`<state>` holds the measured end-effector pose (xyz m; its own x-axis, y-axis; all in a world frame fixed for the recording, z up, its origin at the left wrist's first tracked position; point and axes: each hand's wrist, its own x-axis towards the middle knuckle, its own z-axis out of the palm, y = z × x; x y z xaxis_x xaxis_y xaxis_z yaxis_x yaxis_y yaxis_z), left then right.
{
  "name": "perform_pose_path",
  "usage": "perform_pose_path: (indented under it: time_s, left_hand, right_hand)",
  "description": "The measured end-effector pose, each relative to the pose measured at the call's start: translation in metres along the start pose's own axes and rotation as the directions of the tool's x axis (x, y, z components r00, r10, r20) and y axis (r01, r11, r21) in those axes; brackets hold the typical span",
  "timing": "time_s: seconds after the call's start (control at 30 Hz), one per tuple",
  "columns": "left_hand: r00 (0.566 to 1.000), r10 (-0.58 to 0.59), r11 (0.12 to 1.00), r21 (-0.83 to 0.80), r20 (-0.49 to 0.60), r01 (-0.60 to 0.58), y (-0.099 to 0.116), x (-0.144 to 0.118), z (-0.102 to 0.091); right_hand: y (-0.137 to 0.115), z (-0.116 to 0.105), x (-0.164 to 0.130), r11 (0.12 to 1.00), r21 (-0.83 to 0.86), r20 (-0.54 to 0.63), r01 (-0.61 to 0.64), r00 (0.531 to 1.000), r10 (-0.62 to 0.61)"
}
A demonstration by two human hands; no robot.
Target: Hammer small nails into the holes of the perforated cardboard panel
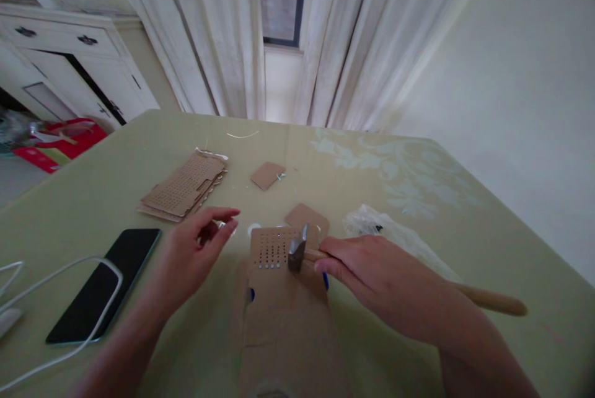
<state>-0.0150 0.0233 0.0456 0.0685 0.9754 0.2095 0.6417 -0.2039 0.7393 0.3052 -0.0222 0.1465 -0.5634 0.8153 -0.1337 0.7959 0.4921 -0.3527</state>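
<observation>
My right hand (367, 268) grips a hammer (297, 252) by its wooden handle, close to the metal head; the handle's end sticks out beyond my wrist. The head is over a brown cardboard sheet with rows of small holes (269, 246), which lies on a cardboard box (286, 330). Several small pale studs (269, 266) sit in a row along the sheet's lower holes. To the left of the sheet is my left hand (198, 249), raised with curled fingers, thumb and forefinger close together. Something small and whitish shows between them, too small to name.
A stack of perforated cardboard sheets (186, 187) lies at the left, with a dark phone (105, 292) and white cable (118, 271) nearer. Two small cardboard pieces, one farther back (267, 175) and one behind the box (307, 217), lie on the table. A clear plastic bag (400, 234) is at right.
</observation>
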Motion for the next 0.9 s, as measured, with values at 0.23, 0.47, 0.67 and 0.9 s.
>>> perform_pose_path:
  time_s: [0.23,0.47,0.67,0.9]
  left_hand:
    - [0.971,-0.233,0.801,0.576,0.053,0.160,-0.050,0.016,-0.013]
    - [0.994,-0.112,0.842,0.533,0.012,0.088,-0.052,0.017,-0.007]
    - [0.997,0.050,0.985,0.168,-0.064,-0.038,-0.008,0.004,0.013]
    - [0.965,0.257,0.944,-0.229,0.052,-0.239,0.040,-0.027,0.028]
  right_hand:
    - [-0.003,-0.002,0.004,0.998,0.061,0.051,-0.025,0.998,0.022]
    - [0.003,-0.005,-0.003,1.000,-0.002,0.013,-0.017,1.000,0.017]
    - [0.016,0.003,-0.007,0.993,-0.095,0.025,0.075,0.997,-0.073]
    - [0.012,-0.001,-0.001,0.998,-0.026,0.052,0.056,0.997,-0.055]
